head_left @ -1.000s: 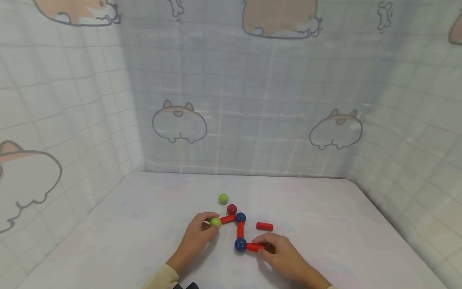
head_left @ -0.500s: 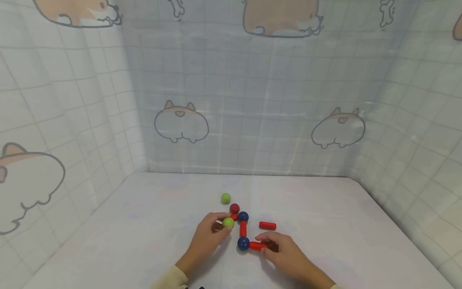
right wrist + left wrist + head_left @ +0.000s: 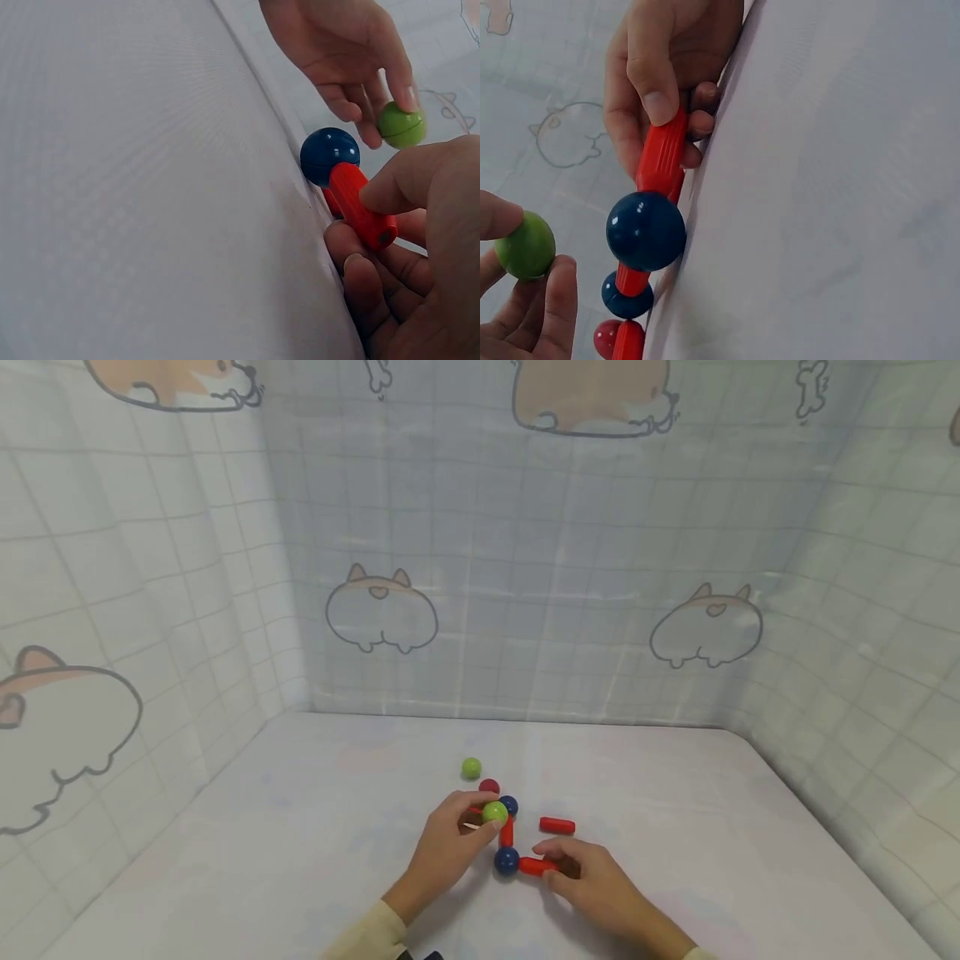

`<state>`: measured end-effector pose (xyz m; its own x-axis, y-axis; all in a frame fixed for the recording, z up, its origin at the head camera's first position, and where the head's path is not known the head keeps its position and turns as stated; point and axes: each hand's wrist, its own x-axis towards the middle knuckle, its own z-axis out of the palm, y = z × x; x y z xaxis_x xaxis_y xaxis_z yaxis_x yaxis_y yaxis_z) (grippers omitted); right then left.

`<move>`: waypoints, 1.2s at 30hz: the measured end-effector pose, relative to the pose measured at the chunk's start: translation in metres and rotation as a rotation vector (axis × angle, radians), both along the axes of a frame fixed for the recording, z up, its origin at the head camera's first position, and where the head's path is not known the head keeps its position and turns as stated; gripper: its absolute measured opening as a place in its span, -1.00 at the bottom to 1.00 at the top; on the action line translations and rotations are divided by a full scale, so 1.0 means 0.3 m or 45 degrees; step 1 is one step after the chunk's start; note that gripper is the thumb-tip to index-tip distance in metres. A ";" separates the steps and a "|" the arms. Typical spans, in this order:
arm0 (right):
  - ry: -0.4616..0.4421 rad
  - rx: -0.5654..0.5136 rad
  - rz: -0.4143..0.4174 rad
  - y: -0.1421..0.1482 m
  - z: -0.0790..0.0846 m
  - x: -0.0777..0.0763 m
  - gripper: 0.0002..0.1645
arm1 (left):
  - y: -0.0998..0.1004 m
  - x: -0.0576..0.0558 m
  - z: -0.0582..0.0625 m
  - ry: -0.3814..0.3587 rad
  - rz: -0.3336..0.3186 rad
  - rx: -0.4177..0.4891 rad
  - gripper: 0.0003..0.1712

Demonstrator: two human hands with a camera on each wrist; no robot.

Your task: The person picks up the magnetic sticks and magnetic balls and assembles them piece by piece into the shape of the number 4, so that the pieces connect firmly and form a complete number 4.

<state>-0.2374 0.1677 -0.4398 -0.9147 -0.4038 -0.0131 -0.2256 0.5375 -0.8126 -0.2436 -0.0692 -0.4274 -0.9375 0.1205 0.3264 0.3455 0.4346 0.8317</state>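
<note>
My left hand (image 3: 452, 842) pinches a green ball (image 3: 495, 812) between thumb and fingers, raised above the table and apart from the other pieces in the left wrist view. My right hand (image 3: 596, 881) pinches a red rod (image 3: 361, 206) by its outer end; its other end joins the near blue ball (image 3: 507, 861). A second red rod (image 3: 507, 832) links that ball to the far blue ball (image 3: 509, 806). Another red rod (image 3: 629, 341) runs from the far blue ball, mostly hidden behind my left fingers in the head view. A dark red ball (image 3: 489, 786) sits close to it.
A loose green ball (image 3: 471, 767) lies farther back on the white-covered table (image 3: 660, 793). One loose red rod (image 3: 557, 825) rests right of the joined pieces. A tiled-pattern curtain with cartoon dogs (image 3: 525, 568) encloses the back and sides.
My left hand has carried the green ball rightward, from the outer end of the far red rod to over the joined pieces. My right hand has kept its hold on the near rod.
</note>
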 end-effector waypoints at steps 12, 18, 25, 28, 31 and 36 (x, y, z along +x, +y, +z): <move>0.076 -0.020 0.065 0.001 -0.012 -0.006 -0.62 | 0.019 -0.022 0.011 0.021 -0.225 -0.136 -0.62; 0.053 -0.086 0.124 0.031 0.005 -0.023 -0.59 | 0.042 -0.024 0.011 0.034 -0.252 -0.135 -0.62; 0.027 -0.124 0.186 0.057 0.005 -0.029 -0.54 | 0.076 -0.023 0.019 -0.017 -0.292 -0.146 -0.62; 0.087 -0.120 0.189 0.061 -0.001 -0.025 -0.53 | 0.093 -0.026 0.019 -0.046 -0.310 -0.152 -0.61; 0.114 -0.128 0.182 0.066 -0.003 -0.020 -0.51 | 0.108 -0.027 0.017 -0.040 -0.322 -0.149 -0.62; 0.129 -0.131 0.174 0.069 -0.010 -0.019 -0.52 | 0.125 -0.023 0.017 0.000 -0.330 -0.139 -0.64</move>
<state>-0.2432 0.1885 -0.4427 -0.8461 -0.5184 0.1241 -0.3740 0.4114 -0.8312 -0.2504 -0.0318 -0.4224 -0.8709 0.3903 0.2987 0.4569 0.4187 0.7848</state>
